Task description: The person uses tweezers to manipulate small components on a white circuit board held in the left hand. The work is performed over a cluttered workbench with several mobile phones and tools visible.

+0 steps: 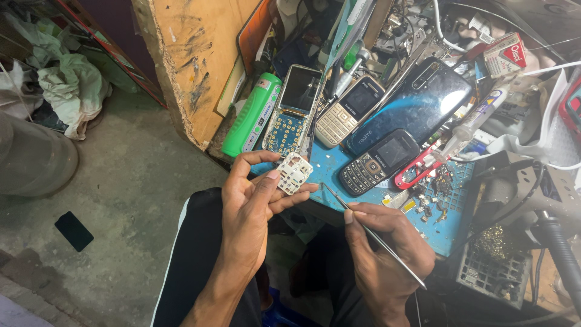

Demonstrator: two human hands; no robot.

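The white keypad piece [295, 172], seemingly light and fragile, sat pinched edgewise in the left hand [251, 206] while the right hand [384, 242] gripped thin metal tweezers [372, 235].

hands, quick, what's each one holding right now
Left hand: closed on a small white square keypad piece.
Right hand: closed on a thin silver metal tool.

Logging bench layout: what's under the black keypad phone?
The black keypad phone lies on a blue mat, just below a large black smartphone. A red-handled tool lies at its right. Whatever sits directly beneath the phone is covered.
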